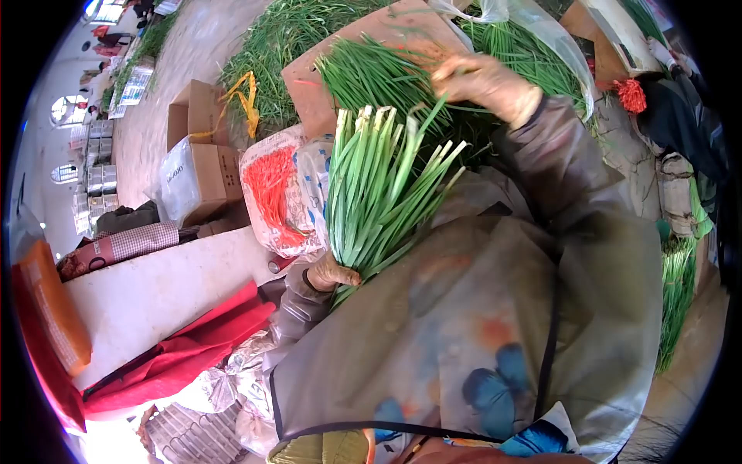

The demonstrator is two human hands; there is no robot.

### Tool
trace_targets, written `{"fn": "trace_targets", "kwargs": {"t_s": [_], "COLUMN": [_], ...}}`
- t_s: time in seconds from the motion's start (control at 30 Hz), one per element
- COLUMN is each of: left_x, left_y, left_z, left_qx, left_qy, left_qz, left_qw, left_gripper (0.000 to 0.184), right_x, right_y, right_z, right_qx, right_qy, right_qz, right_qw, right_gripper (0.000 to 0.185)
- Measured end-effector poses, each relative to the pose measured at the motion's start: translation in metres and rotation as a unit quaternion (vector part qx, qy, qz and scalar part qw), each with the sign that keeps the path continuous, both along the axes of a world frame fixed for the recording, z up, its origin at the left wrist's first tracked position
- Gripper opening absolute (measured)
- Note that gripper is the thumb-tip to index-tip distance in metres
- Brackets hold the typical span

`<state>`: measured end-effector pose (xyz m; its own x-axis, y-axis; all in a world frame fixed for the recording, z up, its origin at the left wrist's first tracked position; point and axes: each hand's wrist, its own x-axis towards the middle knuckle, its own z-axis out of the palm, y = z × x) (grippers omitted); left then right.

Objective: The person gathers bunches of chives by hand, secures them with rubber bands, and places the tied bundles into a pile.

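My left hand [332, 273] is closed around the lower part of a bunch of long green stalks [379, 193], whose pale cut ends point up and away from me. Above and to the right, my right hand [479, 81] has its fingers curled over the far board; what they hold, if anything, cannot be made out. Beside that hand, more green stalks [371, 73] lie on the brown board [309, 97]. A bundle of red ties [270, 193] rests on a packet left of the held bunch.
An open cardboard box [216, 174] stands at the left, with yellow straps [249, 104] near it. Loose greens [270, 46] are heaped beyond. Red cloth [185, 340] lies over a white surface [147, 298]. At the far right, a person in dark clothes [676, 116] is near a red bundle [630, 95].
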<state>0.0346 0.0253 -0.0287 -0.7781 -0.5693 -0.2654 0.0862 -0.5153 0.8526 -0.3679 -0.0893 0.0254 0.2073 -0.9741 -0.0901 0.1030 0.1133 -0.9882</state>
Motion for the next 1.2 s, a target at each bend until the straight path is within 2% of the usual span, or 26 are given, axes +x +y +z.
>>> {"fn": "trace_targets", "kwargs": {"t_s": [0.03,0.07,0.1,0.13,0.17,0.2,0.27,0.33,0.37,0.43,0.47,0.5,0.53,0.57,0.6,0.63,0.7,0.73,0.77,0.83,0.9,0.97,1.03,1.1,1.17,1.2], "left_x": [0.001,0.004,0.005,0.01,0.012,0.008,0.005,-0.005,-0.013,-0.024,-0.022,-0.015,-0.011,-0.015,-0.01,-0.006,-0.014,-0.019,-0.021,-0.024,-0.028,-0.035,-0.034,-0.035,-0.036,-0.034], "left_y": [-0.001,-0.001,-0.001,-0.003,-0.006,-0.007,-0.014,-0.014,-0.016,-0.017,-0.019,-0.02,-0.017,-0.014,-0.014,-0.016,-0.025,-0.032,-0.036,-0.041,-0.049,-0.05,-0.052,-0.052,-0.05,-0.048], "left_z": [0.005,0.004,0.014,0.018,0.023,0.032,0.037,0.048,0.048,0.069,0.074,0.08,0.09,0.106,0.107,0.109,0.122,0.125,0.123,0.112,0.108,0.107,0.098,0.094,0.096,0.097], "left_qx": [0.019,-0.013,0.067,0.077,0.087,0.107,0.086,0.079,-0.039,0.008,0.004,0.003,-0.051,-0.201,-0.371,-0.517,-0.57,-0.62,-0.621,-0.661,-0.679,-0.676,-0.685,-0.686,-0.696,-0.694], "left_qy": [-0.014,-0.001,0.033,0.018,0.002,-0.004,-0.019,-0.069,-0.054,-0.131,-0.164,-0.197,-0.236,-0.309,-0.442,-0.549,-0.558,-0.564,-0.563,-0.581,-0.549,-0.563,-0.554,-0.536,-0.523,-0.526], "left_qz": [-0.023,-0.011,-0.035,-0.045,-0.057,-0.048,-0.055,-0.044,-0.017,-0.017,-0.025,-0.029,-0.003,0.017,0.008,-0.002,0.02,0.039,0.039,0.083,0.091,0.068,0.072,0.077,0.095,0.091], "left_qw": [0.999,1.0,0.997,0.996,0.995,0.993,0.995,0.994,0.998,0.991,0.986,0.98,0.97,0.929,0.817,0.656,0.602,0.544,0.544,0.468,0.479,0.471,0.468,0.486,0.483,0.483], "left_gripper": [0.105,0.097,0.089,0.086,0.083,0.081,0.083,0.087,0.081,0.076,0.074,0.072,0.07,0.072,0.072,0.072,0.071,0.071,0.071,0.071,0.072,0.073,0.075,0.076,0.077,0.077], "right_x": [-0.016,-0.046,-0.048,-0.05,-0.054,-0.04,-0.021,0.031,0.047,0.055,0.041,0.017,-0.008,-0.025,-0.031,-0.038,-0.04,-0.035,-0.025,0.016,0.049,0.072,0.093,0.101,0.091,0.08], "right_y": [-0.003,-0.016,-0.022,-0.023,-0.02,-0.011,-0.006,-0.001,-0.001,-0.005,-0.018,-0.03,-0.039,-0.036,-0.028,-0.024,-0.005,-0.004,-0.002,0.011,0.008,0.017,0.015,0.007,0.007,0.011], "right_z": [0.0,-0.03,-0.025,-0.022,-0.017,0.003,-0.006,0.01,0.016,0.008,0.008,-0.009,-0.013,-0.015,-0.006,-0.013,-0.019,-0.011,0.001,0.043,0.038,0.061,0.047,0.02,0.019,0.03], "right_qx": [0.043,-0.015,-0.073,0.005,0.081,0.089,-0.157,-0.054,-0.062,-0.104,-0.14,-0.095,-0.172,-0.122,-0.091,-0.026,-0.163,-0.134,-0.094,-0.148,-0.326,-0.388,-0.524,-0.518,-0.362,-0.245], "right_qy": [-0.074,0.063,0.198,0.504,0.753,0.767,0.522,0.294,0.209,0.121,0.204,0.083,0.315,0.444,0.589,0.616,0.555,0.337,0.098,0.112,0.272,0.404,0.436,0.43,0.227,0.035], "right_qz": [-0.038,-0.029,-0.02,0.024,0.061,0.094,0.033,0.122,0.245,0.195,0.155,0.113,0.017,-0.091,-0.059,0.016,0.011,0.019,0.027,0.004,-0.009,0.009,-0.001,0.032,0.046,0.096], "right_qw": [0.996,0.997,0.977,0.863,0.651,0.629,0.838,0.946,0.945,0.968,0.956,0.986,0.933,0.883,0.801,0.787,0.815,0.932,0.99,0.983,0.905,0.828,0.732,0.739,0.903,0.964], "right_gripper": [0.014,0.015,0.017,0.02,0.024,0.03,0.046,0.048,0.04,0.028,0.019,0.016,0.019,0.025,0.028,0.033,0.041,0.037,0.033,0.033,0.036,0.038,0.033,0.021,0.015,0.016]}}
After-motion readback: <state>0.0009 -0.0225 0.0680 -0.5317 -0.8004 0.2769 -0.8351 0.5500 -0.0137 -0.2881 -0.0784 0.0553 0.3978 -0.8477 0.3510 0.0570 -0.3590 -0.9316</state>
